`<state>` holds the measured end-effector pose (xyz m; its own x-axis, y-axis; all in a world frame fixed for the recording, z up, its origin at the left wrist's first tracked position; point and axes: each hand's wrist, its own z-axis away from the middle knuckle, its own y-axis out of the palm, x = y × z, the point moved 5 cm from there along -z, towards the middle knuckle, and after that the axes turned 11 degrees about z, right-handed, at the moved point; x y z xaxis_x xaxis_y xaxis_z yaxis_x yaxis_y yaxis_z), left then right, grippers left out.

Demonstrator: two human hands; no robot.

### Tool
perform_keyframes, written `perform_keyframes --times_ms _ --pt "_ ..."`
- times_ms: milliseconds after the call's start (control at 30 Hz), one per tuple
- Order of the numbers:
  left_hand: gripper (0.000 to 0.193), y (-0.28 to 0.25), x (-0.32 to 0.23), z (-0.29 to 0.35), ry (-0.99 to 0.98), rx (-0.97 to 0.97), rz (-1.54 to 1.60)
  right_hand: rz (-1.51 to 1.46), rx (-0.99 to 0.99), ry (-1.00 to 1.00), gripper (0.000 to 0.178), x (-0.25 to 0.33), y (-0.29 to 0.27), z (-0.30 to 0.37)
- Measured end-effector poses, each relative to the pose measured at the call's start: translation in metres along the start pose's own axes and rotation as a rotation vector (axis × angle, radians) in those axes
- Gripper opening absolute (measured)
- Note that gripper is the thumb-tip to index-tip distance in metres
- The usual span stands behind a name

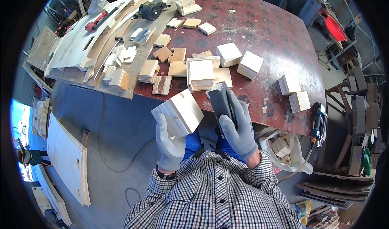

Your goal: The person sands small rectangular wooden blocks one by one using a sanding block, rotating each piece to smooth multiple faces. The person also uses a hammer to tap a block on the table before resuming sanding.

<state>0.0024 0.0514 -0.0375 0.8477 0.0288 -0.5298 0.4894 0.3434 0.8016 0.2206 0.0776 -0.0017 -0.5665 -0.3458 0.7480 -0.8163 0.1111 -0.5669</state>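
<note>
My left hand (170,144), in a light grey work glove, is closed around a pale layered wooden block (179,112), held tilted in front of the table edge. My right hand (240,133), gloved alike, grips a dark grey sanding block (221,101) with a worn, whitish end. The sanding block is a short distance right of the wooden block, apart from it. Just beyond both hands, a wooden block (201,75) stands among small flat wood pieces (177,69) on the dark red table (275,42).
Two wooden blocks (250,64) stand mid-table, two more (299,101) near its right edge. An air tool with a hose (319,121) hangs at that corner above a white bag (306,164) of offcuts. Leftward lie boards, a hammer (118,39), a red tool (95,23) and a circular saw (150,11).
</note>
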Motion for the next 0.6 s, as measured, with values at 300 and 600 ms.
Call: perform_keyframes --times_ms 300,600 --pt "0.057 -0.007 0.005 -0.005 0.146 0.190 -0.306 0.075 0.120 -0.350 0.073 0.040 0.006 0.033" --pt "0.062 0.007 0.006 0.014 0.021 0.374 -0.431 0.345 -0.092 -0.381 0.073 0.066 -0.001 -0.022"
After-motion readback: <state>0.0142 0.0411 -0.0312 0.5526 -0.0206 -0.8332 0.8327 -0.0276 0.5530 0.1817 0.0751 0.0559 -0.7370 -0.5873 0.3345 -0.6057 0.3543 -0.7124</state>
